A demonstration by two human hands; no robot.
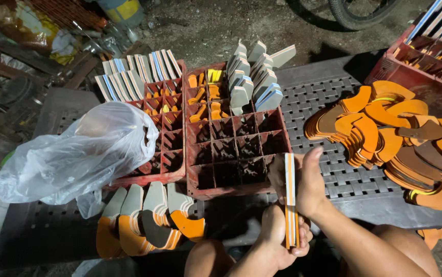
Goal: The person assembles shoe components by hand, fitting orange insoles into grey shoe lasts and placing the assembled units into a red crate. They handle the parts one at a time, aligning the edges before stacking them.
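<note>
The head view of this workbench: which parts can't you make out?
- Plastic bag: contents blurred by cloudy film; it covers part of the left crate.
- Layered piece: faces unseen, edge-on between left hand and right hand.
- Far-right crate: cut off by the frame edge.

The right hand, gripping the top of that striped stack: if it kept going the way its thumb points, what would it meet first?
Most likely the near wall of the red divided crate, just beyond the right hand; depth is hard to judge.

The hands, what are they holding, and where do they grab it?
Both hold a flat stack of layered orange, white and blue pieces edge-on: right hand at its top, left hand at its bottom.
</note>
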